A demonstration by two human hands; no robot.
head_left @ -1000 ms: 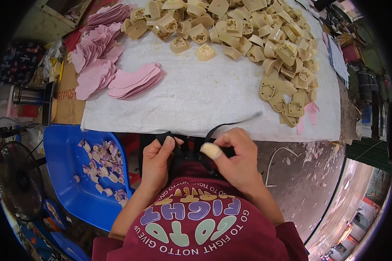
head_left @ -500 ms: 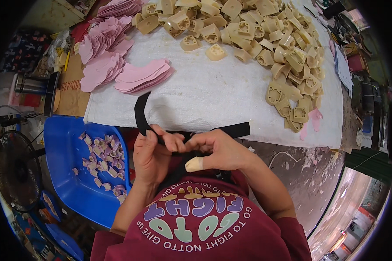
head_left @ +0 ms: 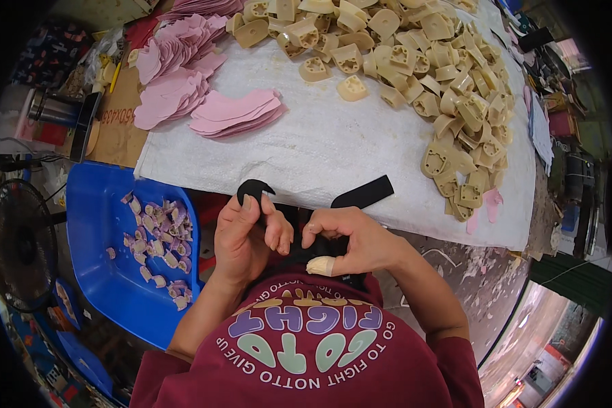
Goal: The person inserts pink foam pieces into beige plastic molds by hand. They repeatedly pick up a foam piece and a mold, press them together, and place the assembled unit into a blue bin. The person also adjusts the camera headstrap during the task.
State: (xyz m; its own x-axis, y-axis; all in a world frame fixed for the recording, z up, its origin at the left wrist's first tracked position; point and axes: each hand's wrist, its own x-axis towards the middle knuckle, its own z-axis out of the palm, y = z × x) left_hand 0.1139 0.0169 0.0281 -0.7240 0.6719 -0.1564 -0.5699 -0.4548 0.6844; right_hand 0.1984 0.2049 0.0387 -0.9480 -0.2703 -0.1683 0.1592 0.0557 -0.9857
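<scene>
My left hand [head_left: 241,238] pinches a curled black strap [head_left: 253,188] between thumb and fingers, just off the table's near edge. To its right, my right hand [head_left: 360,238] has its fingers curled. A flat black strap end [head_left: 367,192] sticks out beyond its knuckles and overlaps the table edge. Dark material shows under both hands, so I cannot tell whether the two black ends are one piece. A beige finger cover [head_left: 321,265] sits on my right thumb. The hands are apart, close in front of my maroon shirt [head_left: 306,367].
White sheeting [head_left: 299,149] covers the table. Stacked pink cut pieces [head_left: 238,113] lie at the left, and a heap of beige heel-shaped parts [head_left: 455,102] spreads across the far right. A blue bin [head_left: 102,265] holding small purple-and-cream pieces stands left, beside a black fan [head_left: 24,245].
The strap end at my left hand stood tall and now curls down low over the fingertips. My hands have drawn slightly apart, with my right hand shifting right. The view has shifted slightly.
</scene>
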